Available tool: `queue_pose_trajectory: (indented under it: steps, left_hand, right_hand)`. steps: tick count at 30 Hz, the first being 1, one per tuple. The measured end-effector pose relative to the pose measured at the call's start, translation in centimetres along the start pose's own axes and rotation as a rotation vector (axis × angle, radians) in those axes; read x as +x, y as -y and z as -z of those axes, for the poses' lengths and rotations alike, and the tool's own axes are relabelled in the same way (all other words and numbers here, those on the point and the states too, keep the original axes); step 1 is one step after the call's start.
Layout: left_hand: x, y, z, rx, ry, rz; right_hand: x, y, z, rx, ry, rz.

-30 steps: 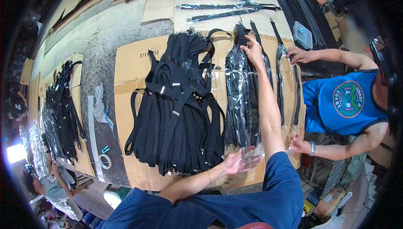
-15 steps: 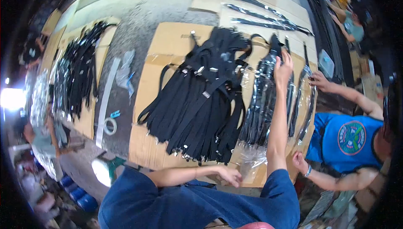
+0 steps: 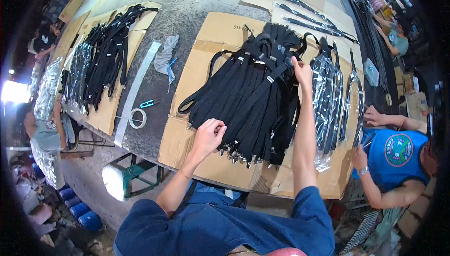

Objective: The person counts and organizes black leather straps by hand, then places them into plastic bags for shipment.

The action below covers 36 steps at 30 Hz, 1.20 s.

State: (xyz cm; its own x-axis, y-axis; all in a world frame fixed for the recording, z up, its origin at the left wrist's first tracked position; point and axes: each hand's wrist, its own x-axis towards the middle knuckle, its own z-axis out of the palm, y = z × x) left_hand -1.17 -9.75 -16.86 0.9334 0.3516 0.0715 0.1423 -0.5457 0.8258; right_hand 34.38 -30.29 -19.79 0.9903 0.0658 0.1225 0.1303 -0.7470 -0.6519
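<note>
A large pile of black straps (image 3: pixel 239 101) with metal clips along its lower end lies on a cardboard sheet (image 3: pixel 176 146). My left hand (image 3: pixel 209 137) is over the pile's lower left part, its fingers curled; what they hold, if anything, is hidden. Near the pile's upper right, my right hand (image 3: pixel 302 72) has its thumb and fingers at a black strap, and whether it grips it is unclear. Just right of that arm lie black straps in clear plastic sleeves (image 3: pixel 326 101), with one more sleeved strap (image 3: pixel 355 92) farther right.
A co-worker in a blue top (image 3: pixel 396 150) sits at the right edge. Tape roll (image 3: pixel 137 118), turquoise snips (image 3: pixel 146 103) and a grey plastic bag (image 3: pixel 165 59) lie to the left. Another strap pile (image 3: pixel 108 54) is beyond them. A green stool (image 3: pixel 136 174) stands below the table.
My left hand has moved from the table's front edge up over the pile. My right hand has shifted left from the sleeved straps to the pile. The view has shifted.
</note>
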Motion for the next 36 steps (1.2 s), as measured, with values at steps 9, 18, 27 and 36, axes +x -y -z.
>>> queue_pose_trajectory:
  steps: [9,18,27,36]
  left_hand:
    - [-5.7,2.7,0.5,-0.151,-0.098,-0.203]
    - [-0.6,-2.5,0.7,-0.645,0.265,-0.514]
    - [-13.1,8.5,4.4,-0.795,0.505,-0.100]
    - [-13.0,13.3,6.8,-0.225,0.068,0.042]
  right_hand:
    - [-9.4,9.3,10.3,0.955,0.509,0.033]
    - [-24.7,20.8,18.2,1.144,0.364,0.627]
    - [-15.7,21.8,12.7,0.889,0.084,0.515]
    - [-18.6,7.1,-3.0,-0.133,-0.043,0.556]
